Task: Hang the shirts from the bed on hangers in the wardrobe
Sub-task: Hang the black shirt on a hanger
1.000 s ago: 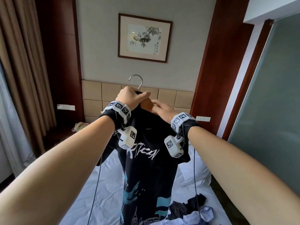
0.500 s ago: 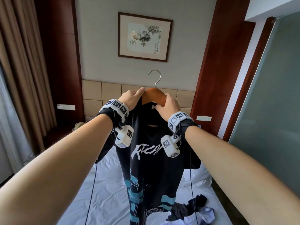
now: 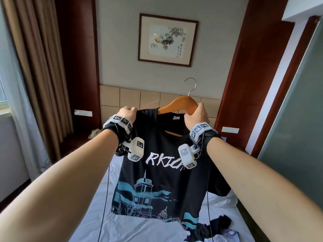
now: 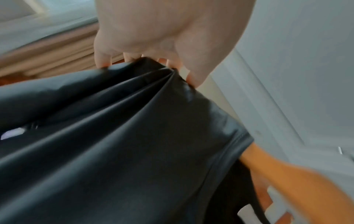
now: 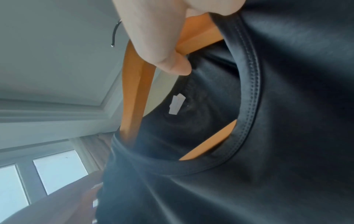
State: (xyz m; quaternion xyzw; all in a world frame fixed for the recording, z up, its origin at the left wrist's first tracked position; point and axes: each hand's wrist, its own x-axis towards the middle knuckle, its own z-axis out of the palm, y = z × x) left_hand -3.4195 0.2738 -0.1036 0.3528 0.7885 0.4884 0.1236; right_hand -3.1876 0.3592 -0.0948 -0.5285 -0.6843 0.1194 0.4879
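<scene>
- Head view: the black shirt (image 3: 157, 172) is held up over the bed (image 3: 90, 215); since a second ago its shoulders have been drawn apart and the wooden hanger (image 3: 181, 103) tilted, one arm now seated inside the left shoulder.
- The left hand (image 3: 127, 113) is closed on bunched shoulder cloth, seen pinched by the fingertips (image 4: 101, 63) in the left wrist view only.
- The right hand (image 3: 197, 116) is curled round the exposed hanger arm; only the right wrist view shows the collar (image 5: 250, 106) open and the bar below it.
- More clothes (image 3: 215, 229) lie at the bed's near right corner.
</scene>
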